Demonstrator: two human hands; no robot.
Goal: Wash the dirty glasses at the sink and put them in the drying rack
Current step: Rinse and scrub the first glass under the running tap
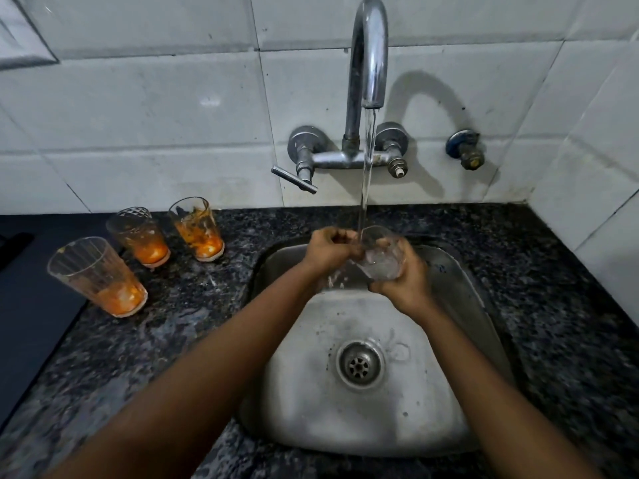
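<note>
In hand: one glass [380, 257] tilted under the running tap [369, 53], over the back of the sink [460, 292]; right hand [406, 283] fingers curled round its base; left hand [328, 248] fingers bunched at its rim
Progress: an early stage, I judge; this glass looks nearly clear
Left: three dirty glasses [145, 252] with orange dregs, near the counter's [214, 305] back left edge
Drying rack: not in view
Obstacles: none over the sink

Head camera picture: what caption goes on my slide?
Two hands rinse a glass under the running tap.
</note>
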